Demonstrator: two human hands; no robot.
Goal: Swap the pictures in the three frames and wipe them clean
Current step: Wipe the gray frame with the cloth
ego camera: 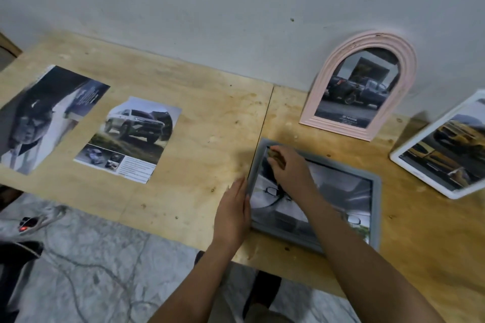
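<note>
The counter (199, 118) is bare plywood, pale and grainy with small knots and stains, made of two sheets meeting at a dark seam. It stands against a rough grey wall (210, 2) and above a marbled floor (91, 257).

Two loose prints lie flat on the left sheet: a large dark one (44, 115) at the far left, its subject unclear, and a smaller car print (131, 139) showing an SUV over small inset photos and lines of text.

On the right sheet, a grey rectangular frame (376, 207) with rounded corners lies flat near the front edge, glossy glass over a greyish car picture. A white rectangular frame (409, 165) with a yellow vehicle picture stands tilted at the far right, partly cut off by the view's edge. A pink arched frame (409, 57) with ridged moulding leans upright against the wall, holding a dark pickup picture.

The left hand (232, 214) lies flat, fingers together, pressed along the grey frame's left edge. The right hand (291, 168) rests on the glass near the upper left corner, fingertips pinched on a small brownish wad (275, 156), too blurred to identify.
</note>
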